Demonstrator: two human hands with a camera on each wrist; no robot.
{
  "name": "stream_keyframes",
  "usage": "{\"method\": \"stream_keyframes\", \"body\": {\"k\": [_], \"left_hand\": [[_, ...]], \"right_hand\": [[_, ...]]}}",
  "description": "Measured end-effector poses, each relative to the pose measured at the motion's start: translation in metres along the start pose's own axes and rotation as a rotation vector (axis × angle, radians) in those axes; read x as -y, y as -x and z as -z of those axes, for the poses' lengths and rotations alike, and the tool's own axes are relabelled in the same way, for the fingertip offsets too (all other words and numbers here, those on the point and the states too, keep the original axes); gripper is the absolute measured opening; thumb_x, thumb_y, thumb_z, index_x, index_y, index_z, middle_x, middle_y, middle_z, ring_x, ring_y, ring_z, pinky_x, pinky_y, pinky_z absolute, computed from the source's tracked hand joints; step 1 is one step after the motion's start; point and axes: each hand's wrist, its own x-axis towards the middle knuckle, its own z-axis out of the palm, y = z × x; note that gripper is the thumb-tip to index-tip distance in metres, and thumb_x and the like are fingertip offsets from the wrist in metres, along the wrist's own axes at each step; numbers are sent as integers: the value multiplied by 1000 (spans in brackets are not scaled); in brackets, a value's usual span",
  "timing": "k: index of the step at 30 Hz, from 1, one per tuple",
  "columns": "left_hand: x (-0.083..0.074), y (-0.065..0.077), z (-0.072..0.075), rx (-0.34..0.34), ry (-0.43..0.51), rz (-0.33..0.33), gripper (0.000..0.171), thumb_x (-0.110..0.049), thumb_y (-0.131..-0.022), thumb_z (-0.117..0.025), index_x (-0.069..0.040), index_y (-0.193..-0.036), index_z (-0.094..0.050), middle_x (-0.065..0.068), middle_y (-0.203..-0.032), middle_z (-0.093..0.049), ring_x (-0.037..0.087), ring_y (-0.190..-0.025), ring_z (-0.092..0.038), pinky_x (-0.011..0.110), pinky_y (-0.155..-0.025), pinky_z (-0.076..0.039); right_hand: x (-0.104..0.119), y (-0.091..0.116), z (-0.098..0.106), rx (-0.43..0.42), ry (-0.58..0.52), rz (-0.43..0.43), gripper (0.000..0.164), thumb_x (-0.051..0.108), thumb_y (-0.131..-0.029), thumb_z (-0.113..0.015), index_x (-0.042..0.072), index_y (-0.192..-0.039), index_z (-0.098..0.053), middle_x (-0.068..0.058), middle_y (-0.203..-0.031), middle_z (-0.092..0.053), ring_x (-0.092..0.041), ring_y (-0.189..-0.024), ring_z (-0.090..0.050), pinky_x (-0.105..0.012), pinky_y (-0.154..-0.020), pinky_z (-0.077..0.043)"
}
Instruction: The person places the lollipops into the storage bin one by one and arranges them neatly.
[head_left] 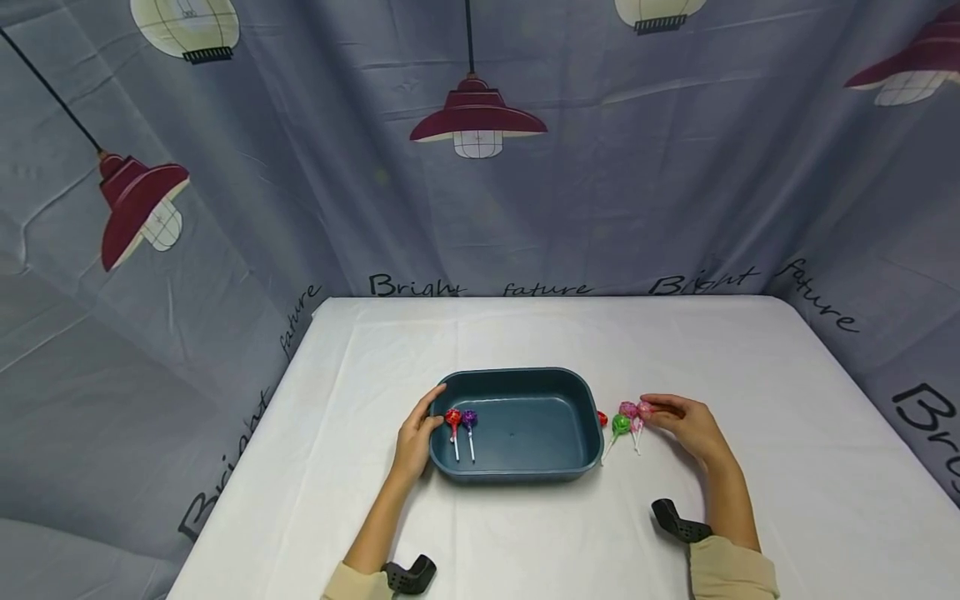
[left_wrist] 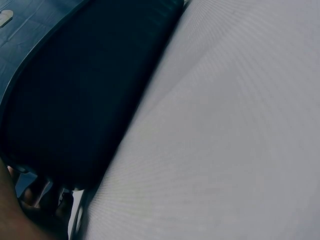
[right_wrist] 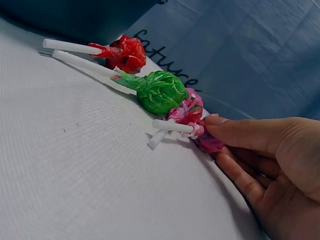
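A dark blue-green plastic tray (head_left: 532, 433) stands in the middle of the table. My left hand (head_left: 411, 443) grips its left end, thumb at the rim and fingers around the outside. Inside, at the left, lie a red lollipop (head_left: 453, 416) and a purple lollipop (head_left: 469, 418). Right of the tray, my right hand (head_left: 692, 427) pinches a pink lollipop (right_wrist: 207, 142) by its wrapped head between thumb and fingers. Close beside it are another pink lollipop (head_left: 627, 409), a green lollipop (right_wrist: 161, 93) and a red lollipop (right_wrist: 127, 54), the last near the tray's wall.
A white cloth covers the table (head_left: 375, 350). Behind and at both sides hangs a grey-blue curtain (head_left: 600, 192) printed with lamps and lettering. Each wrist wears a black mount, the right mount (head_left: 678, 523) just above the cloth.
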Motion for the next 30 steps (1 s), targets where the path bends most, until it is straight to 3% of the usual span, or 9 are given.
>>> {"method": "stream_keyframes", "body": {"k": [6,12,17,20,23,26,30], "left_hand": [[-23,6,-1,5,-25,-3,47,5,-87,-46,-4,-133,-50,14,-139,-42,27,-131,-32,44,-107,-23],[-26,6,-2,8,-28,11,47,6,-88,-45,-5,-133,-49,12,-139,-43,25,-131,-33,42,-107,-24],[-26,6,-2,11,-13,11,47,6,-88,-45,-5,-133,-49,12,-139,-42,24,-131,-33,42,-107,-24],[-26,7,-2,7,-16,11,47,6,-87,-45,-3,-133,-49,13,-139,-42,26,-131,-33,42,-106,-24],[-26,7,-2,6,-15,17,47,5,-87,-45,-4,-133,-50,11,-139,-43,24,-131,-33,41,-107,-24],[-24,7,-1,6,-15,12,47,5,-87,-46,-4,-133,-50,11,-139,-43,24,-131,-33,41,-107,-24],[-8,3,0,0,2,13,47,5,-88,-46,-9,-132,-52,7,-139,-44,22,-131,-33,41,-107,-23]], "right_hand": [[2,2,2,-10,25,-5,46,28,-85,-65,-1,-120,-59,-19,-117,-59,10,-87,-52,-8,-75,-40],[1,5,5,-7,29,3,48,32,-85,-66,0,-119,-60,-19,-117,-59,10,-90,-51,-10,-78,-40],[2,7,10,-3,41,-28,54,39,-83,-66,1,-121,-59,-16,-118,-59,7,-92,-48,-39,-94,-38],[6,10,13,0,-25,-45,57,38,-81,-67,1,-122,-58,-8,-115,-62,7,-93,-49,-50,-98,-31],[15,13,16,-3,-123,-30,55,34,-81,-69,1,-123,-57,4,-108,-65,6,-94,-54,-34,-99,-34],[26,16,18,6,-244,30,49,24,-83,-68,-2,-123,-57,10,-105,-65,2,-96,-58,-15,-87,-40],[41,16,16,17,-358,91,42,14,-84,-67,-3,-121,-58,9,-104,-65,-3,-96,-58,-12,-80,-44]]}}
